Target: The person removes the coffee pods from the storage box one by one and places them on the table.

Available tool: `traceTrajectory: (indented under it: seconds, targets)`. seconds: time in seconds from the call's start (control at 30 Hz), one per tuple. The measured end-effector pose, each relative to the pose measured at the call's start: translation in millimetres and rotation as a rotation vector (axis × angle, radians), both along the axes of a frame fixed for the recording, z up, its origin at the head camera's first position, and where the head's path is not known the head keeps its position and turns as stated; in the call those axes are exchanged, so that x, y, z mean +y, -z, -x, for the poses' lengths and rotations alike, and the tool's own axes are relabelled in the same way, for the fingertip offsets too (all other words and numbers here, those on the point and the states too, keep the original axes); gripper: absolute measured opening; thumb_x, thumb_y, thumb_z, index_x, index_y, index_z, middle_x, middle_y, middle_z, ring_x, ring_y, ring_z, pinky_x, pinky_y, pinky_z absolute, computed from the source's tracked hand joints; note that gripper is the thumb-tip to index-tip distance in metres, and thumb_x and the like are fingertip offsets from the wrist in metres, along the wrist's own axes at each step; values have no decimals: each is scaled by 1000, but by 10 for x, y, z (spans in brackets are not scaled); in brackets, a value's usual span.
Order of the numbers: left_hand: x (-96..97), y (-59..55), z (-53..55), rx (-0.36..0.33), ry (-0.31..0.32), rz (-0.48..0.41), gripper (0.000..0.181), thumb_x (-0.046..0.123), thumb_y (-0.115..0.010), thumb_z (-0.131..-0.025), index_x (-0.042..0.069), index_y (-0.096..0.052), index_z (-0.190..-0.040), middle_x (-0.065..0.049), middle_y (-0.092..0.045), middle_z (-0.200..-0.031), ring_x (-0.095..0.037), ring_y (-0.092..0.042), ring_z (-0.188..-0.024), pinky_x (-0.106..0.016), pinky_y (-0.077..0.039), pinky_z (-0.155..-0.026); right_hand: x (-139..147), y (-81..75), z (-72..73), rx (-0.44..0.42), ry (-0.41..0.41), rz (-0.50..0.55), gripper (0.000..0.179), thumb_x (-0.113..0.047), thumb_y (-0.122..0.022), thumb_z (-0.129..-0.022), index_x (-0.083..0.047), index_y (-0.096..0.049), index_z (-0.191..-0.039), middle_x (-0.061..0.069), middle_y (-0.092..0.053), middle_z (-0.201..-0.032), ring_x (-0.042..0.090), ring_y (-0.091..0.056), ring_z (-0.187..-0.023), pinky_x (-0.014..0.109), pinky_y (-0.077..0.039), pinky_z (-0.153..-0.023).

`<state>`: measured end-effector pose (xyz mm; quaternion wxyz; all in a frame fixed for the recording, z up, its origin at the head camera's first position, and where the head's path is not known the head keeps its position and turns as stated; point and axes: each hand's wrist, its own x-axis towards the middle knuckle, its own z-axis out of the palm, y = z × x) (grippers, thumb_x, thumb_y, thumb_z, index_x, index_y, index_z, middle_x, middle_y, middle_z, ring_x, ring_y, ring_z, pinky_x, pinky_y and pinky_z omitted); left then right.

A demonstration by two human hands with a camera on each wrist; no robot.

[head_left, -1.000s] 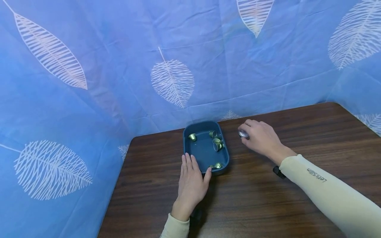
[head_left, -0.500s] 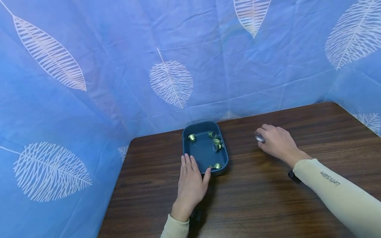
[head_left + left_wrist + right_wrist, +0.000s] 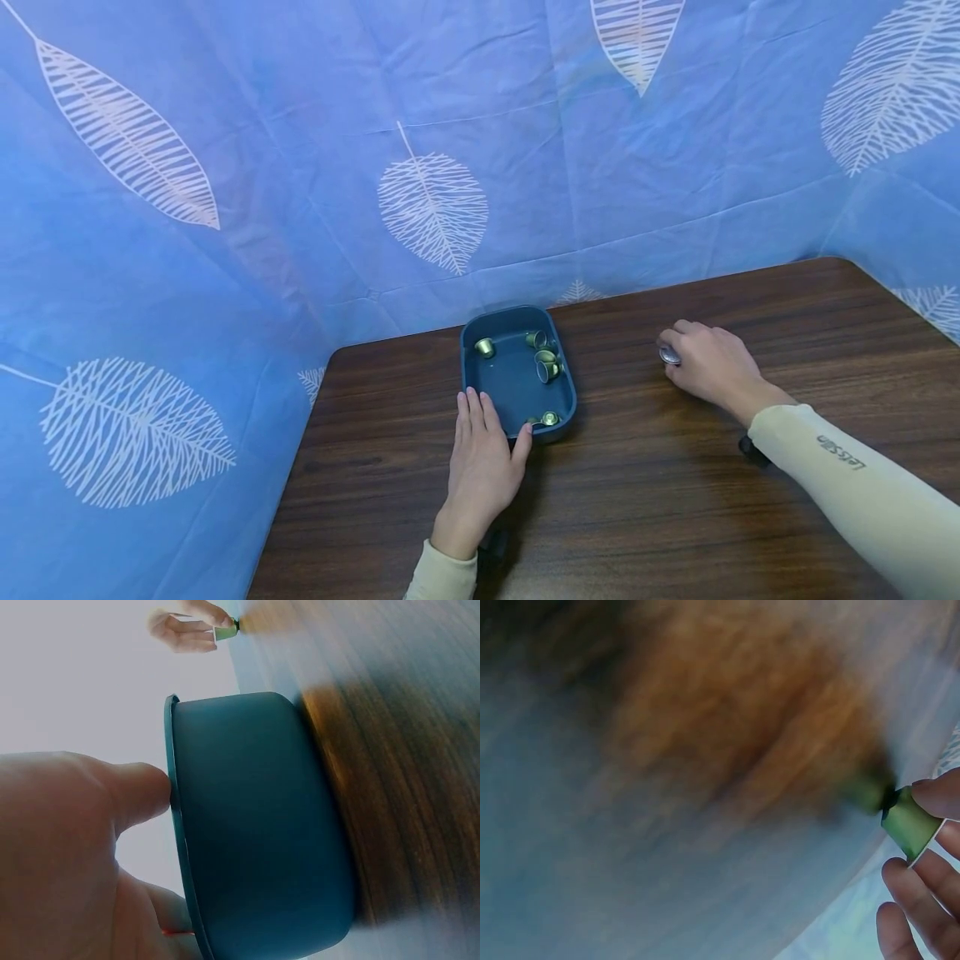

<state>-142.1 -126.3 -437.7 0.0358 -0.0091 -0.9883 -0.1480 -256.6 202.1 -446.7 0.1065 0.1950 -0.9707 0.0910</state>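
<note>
A dark teal rectangular tray (image 3: 504, 385) sits near the table's back edge, with several green-gold coffee capsules (image 3: 547, 371) lying in it, most along its right side. My left hand (image 3: 480, 471) rests at the tray's near left corner, fingers straight along the rim; in the left wrist view the thumb (image 3: 142, 793) touches the rim. To the right of the tray, my right hand (image 3: 712, 367) pinches a green coffee capsule (image 3: 911, 825) by its wide end, silver lid facing the fingers. In the right wrist view its narrow end is right at the tabletop, beside its reflection.
The dark wood-grain table (image 3: 637, 500) has a rounded back left corner. Behind and to the left hangs a blue cloth (image 3: 300, 167) with white leaf prints. A black band (image 3: 752, 451) shows under the right wrist.
My right hand has moved rightward and slightly nearer over the table, away from the tray, carrying the coffee capsule. The left hand and tray stay in place.
</note>
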Motion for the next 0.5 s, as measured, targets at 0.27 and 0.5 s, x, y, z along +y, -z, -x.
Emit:
traceTrajectory:
  seconds: [0.27, 0.5]
  targets:
    - [-5, -8, -9, 7, 10, -9, 83, 56, -44, -97, -3, -23, -151, -24, -13, -160, -36, -5, -149, -50, -21, -118, 15, 8, -8, -18, 2, 3, 33, -12, -70, -80, -4, -66, -111, 10, -62, -94, 21, -59, -70, 42, -50, -58]
    - [1, 3, -4, 7, 4, -9, 82, 55, -44, -97, -3, -24, -151, -24, -14, -160, -37, -8, -149, -51, -22, -117, -3, 32, 0, -28, 8, -14, 33, -13, -70, -81, -4, -65, -113, 12, -62, -97, 26, -62, -78, 46, -52, -63]
